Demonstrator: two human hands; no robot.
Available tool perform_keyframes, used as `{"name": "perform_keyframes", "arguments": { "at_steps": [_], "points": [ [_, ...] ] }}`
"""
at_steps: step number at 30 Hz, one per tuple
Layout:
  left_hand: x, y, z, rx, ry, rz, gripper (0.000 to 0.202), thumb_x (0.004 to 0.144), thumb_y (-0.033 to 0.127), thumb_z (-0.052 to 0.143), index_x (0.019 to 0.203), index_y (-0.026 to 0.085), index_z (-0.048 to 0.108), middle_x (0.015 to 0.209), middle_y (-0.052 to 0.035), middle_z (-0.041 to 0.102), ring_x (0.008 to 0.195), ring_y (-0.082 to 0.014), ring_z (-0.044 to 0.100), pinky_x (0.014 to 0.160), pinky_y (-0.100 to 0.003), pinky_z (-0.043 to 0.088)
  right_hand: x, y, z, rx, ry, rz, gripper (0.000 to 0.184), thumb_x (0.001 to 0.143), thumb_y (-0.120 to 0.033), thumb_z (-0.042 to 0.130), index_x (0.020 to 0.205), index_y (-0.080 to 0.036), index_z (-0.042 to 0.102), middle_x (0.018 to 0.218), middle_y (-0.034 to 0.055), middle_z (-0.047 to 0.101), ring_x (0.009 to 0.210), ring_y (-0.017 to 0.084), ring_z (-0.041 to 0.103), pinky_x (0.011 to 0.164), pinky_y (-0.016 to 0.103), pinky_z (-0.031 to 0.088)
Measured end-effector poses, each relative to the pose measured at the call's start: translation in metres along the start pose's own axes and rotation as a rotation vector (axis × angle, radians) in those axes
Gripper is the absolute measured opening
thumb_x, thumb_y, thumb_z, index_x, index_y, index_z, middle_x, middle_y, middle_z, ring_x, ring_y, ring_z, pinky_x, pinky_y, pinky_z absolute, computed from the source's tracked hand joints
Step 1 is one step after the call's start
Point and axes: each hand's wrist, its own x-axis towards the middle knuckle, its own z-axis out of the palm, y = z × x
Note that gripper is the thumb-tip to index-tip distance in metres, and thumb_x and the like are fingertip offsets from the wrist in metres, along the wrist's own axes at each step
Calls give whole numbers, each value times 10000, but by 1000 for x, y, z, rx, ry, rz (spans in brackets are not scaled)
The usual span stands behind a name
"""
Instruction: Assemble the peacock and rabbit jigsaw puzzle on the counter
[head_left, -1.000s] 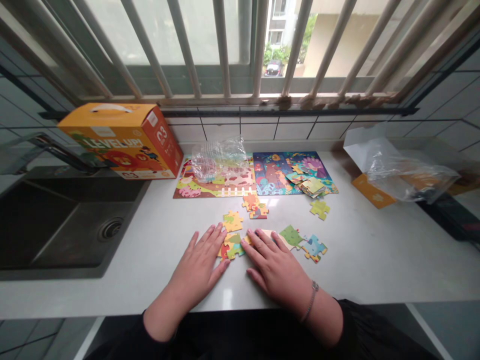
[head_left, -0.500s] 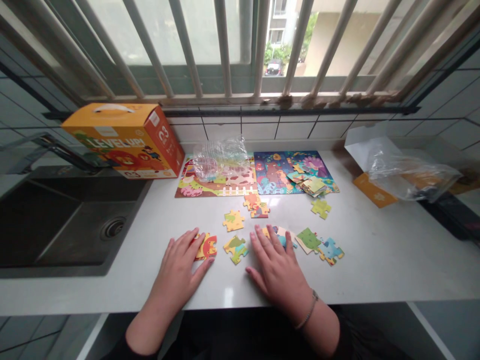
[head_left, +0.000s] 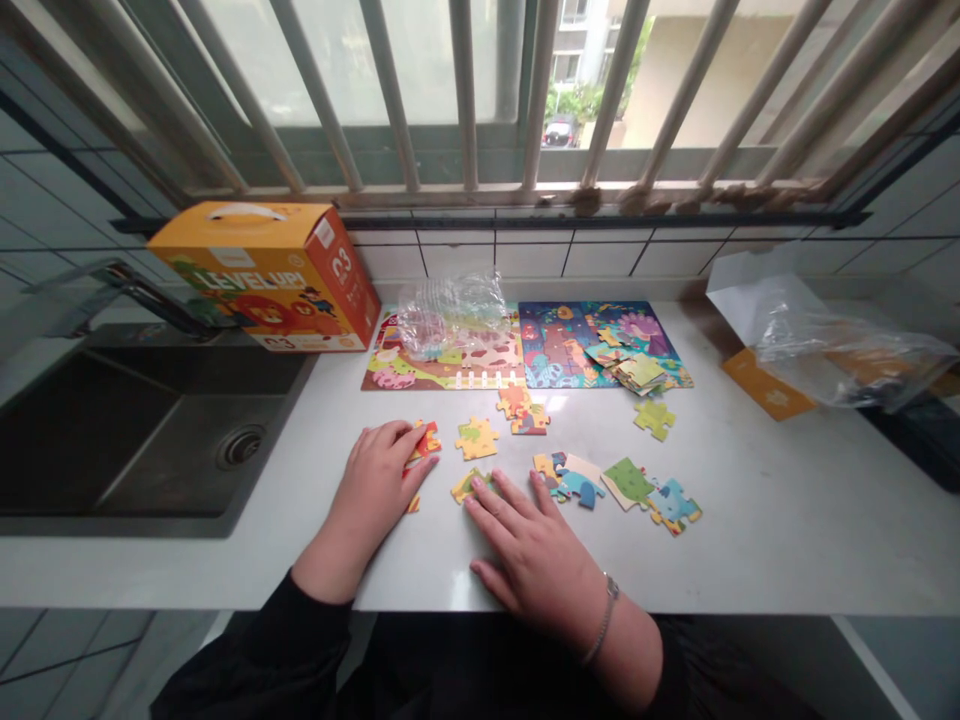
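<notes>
My left hand (head_left: 382,465) is closed, index finger and thumb on a red-and-orange puzzle piece (head_left: 428,440). Part of an orange piece (head_left: 413,505) shows below that thumb. My right hand (head_left: 532,540) lies with fingers stretched out, the fingertips on a green-and-yellow puzzle piece (head_left: 463,487) they partly cover. A yellow puzzle piece (head_left: 477,438) lies between the hands, a bit farther off. Right of my right fingertips are joined blue-and-cream pieces (head_left: 581,480), a green piece (head_left: 627,482) and a light-blue piece (head_left: 675,500).
Behind lie two picture boards, a farm one (head_left: 442,378) under clear plastic packaging (head_left: 450,315) and a dark-blue one (head_left: 551,345) bearing stacked pieces (head_left: 637,370). An orange box (head_left: 262,280) stands by the sink (head_left: 247,520). An opened carton (head_left: 765,385) is at right.
My left hand has shifted away from me and its fingers have closed over the red-orange piece. My right hand has moved left off the blue pieces onto the green-and-yellow piece. The view has shifted slightly.
</notes>
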Motion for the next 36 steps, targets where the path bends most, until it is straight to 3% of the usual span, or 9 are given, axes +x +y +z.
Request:
{"name": "perform_keyframes", "arguments": {
  "at_steps": [5,10,12,14,17,21,29,33,36],
  "points": [
    [-10,10,15,62,25,-24,559,1139,415,484,1670,244,512,1663,-168,583,1535,-395,523,1309,-652,350,2,0,-2,-2,-16,-2,706,1130,-539,510,1778,-318,339,1859,42,255,1735,373,192,1388,737,46],
    [-34,17,24,119,-43,134,623,1165,434,443,1754,242,380,1810,-142,391,1682,-354,357,1383,-674,199,1,2,-2,-43,-8,-136,772,1116,-599,528,1795,-318,291,1876,33,183,1740,348,181,1407,677,17],
    [-36,21,24,139,-60,172,602,1173,421,426,1750,251,399,1823,-131,365,1693,-349,338,1386,-681,177,-2,4,4,-114,97,-67,778,1120,-558,532,1799,-267,287,1875,67,181,1745,347,158,1407,661,-22],
    [-34,30,24,144,-92,214,587,1176,413,425,1748,279,409,1835,-104,344,1703,-343,316,1392,-674,160,-6,6,10,-202,230,110,758,1128,-497,518,1788,-186,311,1865,122,201,1746,363,149,1400,671,-33],
    [-30,52,27,135,-188,299,615,1159,479,493,1751,340,400,1848,-66,315,1712,-349,293,1395,-677,144,-14,14,16,-292,304,344,736,1124,-469,509,1754,-112,376,1831,184,285,1724,414,214,1381,726,67],
    [-19,75,37,138,-247,276,721,1097,580,607,1754,384,386,1854,-75,291,1707,-399,294,1376,-722,163,-22,33,8,-324,242,447,720,1116,-496,515,1755,-185,400,1827,161,316,1703,429,274,1343,754,200],
    [6,57,37,195,-246,88,694,1118,558,553,1761,358,382,1860,-104,242,1712,-429,266,1341,-793,167,-30,69,-12,-324,242,599,735,1124,-533,508,1756,-177,389,1843,178,261,1704,457,249,1313,793,210],
    [16,61,36,209,-229,104,701,1125,561,528,1761,301,392,1853,-147,252,1704,-465,266,1318,-830,162,-13,69,-20,-318,264,562,763,1117,-534,531,1756,-144,383,1840,197,242,1700,487,238,1303,839,158],
    [43,76,38,162,-208,199,711,1148,554,466,1778,246,346,1845,-151,289,1719,-409,255,1359,-760,170,12,66,-29,-308,217,380,782,1115,-531,546,1770,-150,353,1849,163,219,1731,419,180,1352,773,136]
  ]
}}
